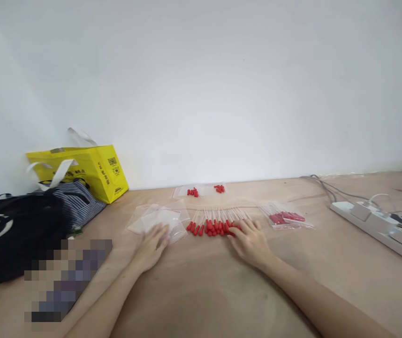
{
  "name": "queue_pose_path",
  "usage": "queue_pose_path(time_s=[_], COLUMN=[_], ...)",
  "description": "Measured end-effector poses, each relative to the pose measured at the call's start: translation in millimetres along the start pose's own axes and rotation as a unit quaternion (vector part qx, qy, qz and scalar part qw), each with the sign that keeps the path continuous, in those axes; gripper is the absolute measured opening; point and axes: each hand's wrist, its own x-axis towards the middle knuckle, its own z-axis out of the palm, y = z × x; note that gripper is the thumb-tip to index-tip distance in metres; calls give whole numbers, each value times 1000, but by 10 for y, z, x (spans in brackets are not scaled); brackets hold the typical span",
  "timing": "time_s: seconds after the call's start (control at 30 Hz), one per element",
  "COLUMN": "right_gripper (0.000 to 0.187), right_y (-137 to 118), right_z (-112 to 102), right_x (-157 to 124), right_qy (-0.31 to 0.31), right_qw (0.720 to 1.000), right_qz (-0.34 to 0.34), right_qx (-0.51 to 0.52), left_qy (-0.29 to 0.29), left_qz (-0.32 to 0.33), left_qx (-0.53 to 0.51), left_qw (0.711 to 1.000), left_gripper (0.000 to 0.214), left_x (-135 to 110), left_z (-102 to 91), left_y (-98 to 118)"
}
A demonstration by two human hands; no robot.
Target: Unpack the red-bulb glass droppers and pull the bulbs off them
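Note:
A row of droppers (215, 228) with red bulbs and thin clear stems lies on the table in front of me. My right hand (252, 241) rests over the row's right end, fingers stretched out and touching the bulbs there; its fingertips partly cover them. To the left, my left hand (152, 247) lies with fingers spread on a loose pile of clear zip bags (165, 218). Right of my right hand are filled zip bags (287, 217) with red-bulbed droppers inside. Further back, against the wall, another clear bag (206, 190) shows two clusters of red bulbs.
On the right stands a white power strip (380, 230) with plugs and grey cables. A yellow shopping bag (105, 173), a striped bag (81, 204) and a black bag (21, 234) crowd the left side. A blurred-out dark object (74, 281) lies near my left forearm.

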Motion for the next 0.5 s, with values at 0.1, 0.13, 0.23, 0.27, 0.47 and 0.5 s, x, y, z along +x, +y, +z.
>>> queue_pose_path(time_s=[0.1, 0.13, 0.23, 0.27, 0.47, 0.5], right_gripper=[22, 22, 28, 33, 29, 26], right_y=[390, 525, 893, 994, 1367, 1399], right_z=[-110, -138, -182, -184, -150, -150], right_x=[-249, -313, -440, -465, -525, -530], right_qy=[11, 18, 19, 16, -2, -2], right_qw=[998, 995, 978, 971, 945, 944], right_qz=[50, 79, 170, 198, 288, 295], right_qx=[-43, -65, -117, -131, -155, -149], left_qy=[-99, -102, -98, -97, 2, 28], left_qz=[19, 15, 10, 12, 16, 15], left_qx=[4, 10, 20, 22, 7, -1], left_qw=[995, 995, 995, 995, 1000, 999], left_gripper=[53, 54, 55, 54, 50, 50], left_x=[7, 12, 19, 17, -22, -24], left_z=[15, 18, 23, 24, 61, 72], left_y=[39, 44, 45, 42, -5, -14])
